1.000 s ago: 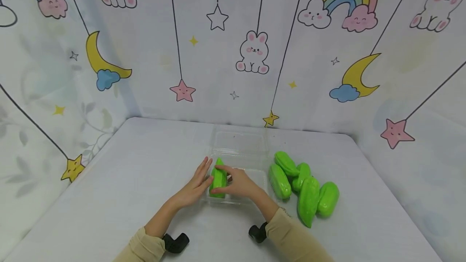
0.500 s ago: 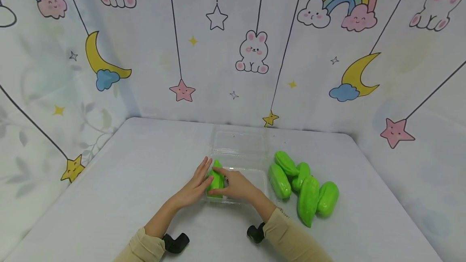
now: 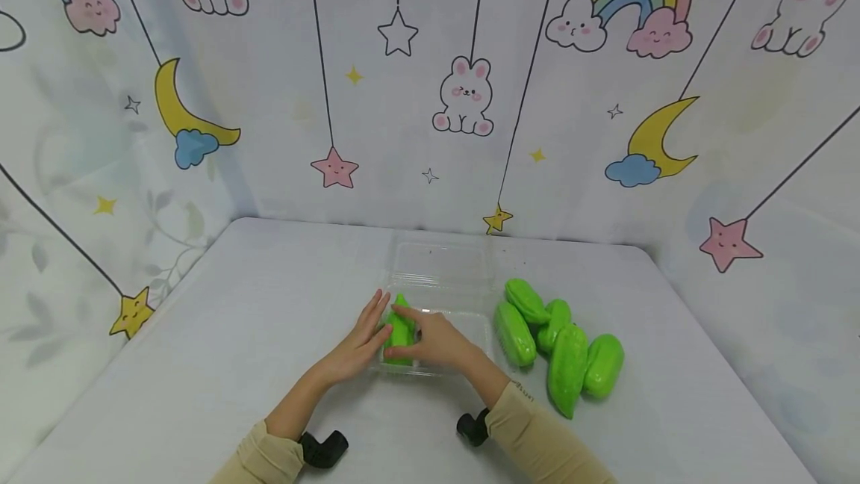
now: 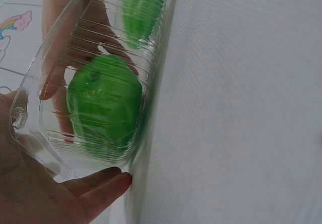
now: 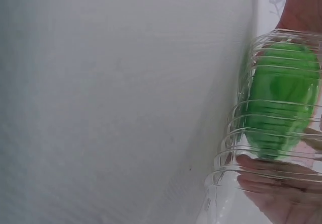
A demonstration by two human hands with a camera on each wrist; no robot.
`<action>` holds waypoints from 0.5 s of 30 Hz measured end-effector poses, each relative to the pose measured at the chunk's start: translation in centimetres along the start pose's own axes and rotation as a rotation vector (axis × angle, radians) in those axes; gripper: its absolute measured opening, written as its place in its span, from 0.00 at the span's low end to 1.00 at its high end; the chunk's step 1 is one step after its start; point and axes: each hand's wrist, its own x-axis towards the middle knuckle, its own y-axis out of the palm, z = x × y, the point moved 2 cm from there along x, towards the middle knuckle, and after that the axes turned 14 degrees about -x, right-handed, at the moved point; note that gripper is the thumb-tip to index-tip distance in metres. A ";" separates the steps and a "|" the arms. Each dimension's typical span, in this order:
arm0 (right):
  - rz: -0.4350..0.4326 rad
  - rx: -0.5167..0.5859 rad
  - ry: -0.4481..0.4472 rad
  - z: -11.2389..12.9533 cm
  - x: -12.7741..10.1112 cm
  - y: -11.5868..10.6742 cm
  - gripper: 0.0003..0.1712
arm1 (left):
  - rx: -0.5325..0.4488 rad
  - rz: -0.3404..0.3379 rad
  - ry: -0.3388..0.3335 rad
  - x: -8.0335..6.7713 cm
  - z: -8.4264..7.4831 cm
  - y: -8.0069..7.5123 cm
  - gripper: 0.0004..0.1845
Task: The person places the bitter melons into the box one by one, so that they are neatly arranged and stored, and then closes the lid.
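At the near centre of the white surface (image 3: 222, 334), a person's two hands meet around a green toy vegetable (image 3: 400, 331) lying in the left part of a clear plastic tray (image 3: 470, 327). The right hand (image 3: 437, 340) lies over the vegetable from its 3 o'clock side, fingers (image 3: 406, 312) curled around it; the right wrist view shows the fingertips against the green body through the ribbed tray wall (image 5: 241, 133). The left hand (image 3: 359, 342) rests against the tray's outer wall at 9 o'clock, fingers (image 3: 376, 312) straight and together, steadying the container rather than gripping it; the left wrist view shows the palm flat on the clear corner (image 4: 22, 118) with the vegetable (image 4: 105, 103) just inside. The vegetable's long axis runs from 6 to 12 o'clock, away from the person, so the right hand is the nearer to it and crosses it sideways. The tray's hinged lid (image 3: 440, 264) lies open at 12 o'clock. A pile of five more green vegetables (image 3: 561, 342) sits just beside the tray at 3 o'clock, clear of both hands. Nothing stands between the fingers and the vegetable but the low tray wall.
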 end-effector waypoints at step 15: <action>-0.011 0.027 0.035 -0.7 -0.4 -1.2 0.49 | -0.001 0.030 -0.033 -1.1 -4.3 0.2 0.31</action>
